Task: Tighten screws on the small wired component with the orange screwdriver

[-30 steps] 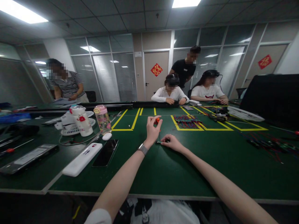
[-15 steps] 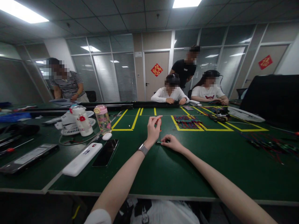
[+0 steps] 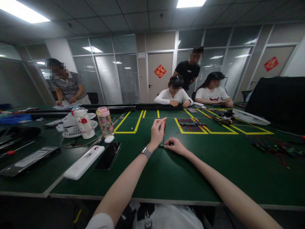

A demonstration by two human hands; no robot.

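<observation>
My left hand (image 3: 157,132) is closed around the orange handle of a screwdriver (image 3: 164,128), which stands upright with its thin shaft pointing down. The shaft's lower end meets a small green circuit board (image 3: 162,145) on the dark green table (image 3: 147,178). My right hand (image 3: 175,147) rests low on the table with thumb and fingers pinched at the board's right edge. Something small and dark shows between those fingers, too small to name. A watch with a metal band (image 3: 146,152) is on my left wrist.
A phone (image 3: 108,156), a long white case (image 3: 84,162), a pink-lided bottle (image 3: 105,122) and a white bottle (image 3: 83,124) stand left. Wired boards (image 3: 192,124) lie inside yellow tape ahead; more wired boards (image 3: 281,148) lie right. Several people are across the table.
My left hand has shifted very slightly on the screwdriver, its index finger reaching a little further right. My right hand stays in place. The person at far left has moved their hands over papers.
</observation>
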